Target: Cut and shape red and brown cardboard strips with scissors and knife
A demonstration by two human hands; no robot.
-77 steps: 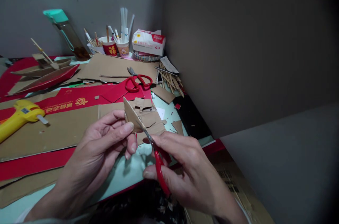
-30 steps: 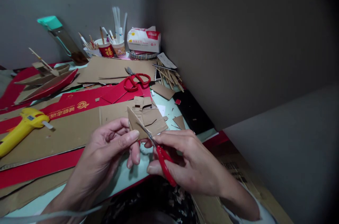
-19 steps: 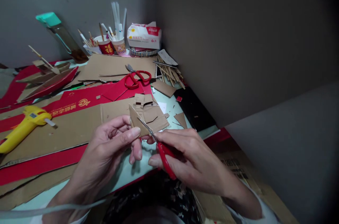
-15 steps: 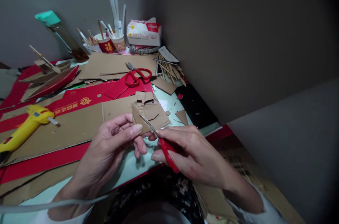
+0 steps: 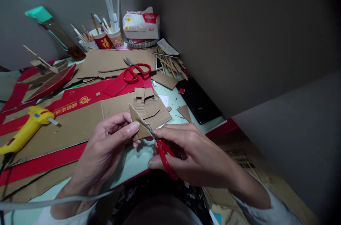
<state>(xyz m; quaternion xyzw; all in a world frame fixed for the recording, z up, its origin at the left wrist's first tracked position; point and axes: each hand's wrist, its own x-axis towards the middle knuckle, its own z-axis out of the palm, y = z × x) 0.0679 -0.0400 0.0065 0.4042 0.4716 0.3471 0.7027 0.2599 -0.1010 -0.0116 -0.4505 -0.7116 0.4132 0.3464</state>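
Scissors [image 5: 160,147] advanced | hands: left [image 5: 106,147] pinches cardboard piece [image 5: 137,125], right [image 5: 191,154] grips scissors | cups [image 5: 109,38] hold brushes

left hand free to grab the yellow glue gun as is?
Probably not yet. The left hand is pinching the small cardboard piece that the small red scissors are cutting. The glue gun lies unobstructed on the cardboard sheet to its left.
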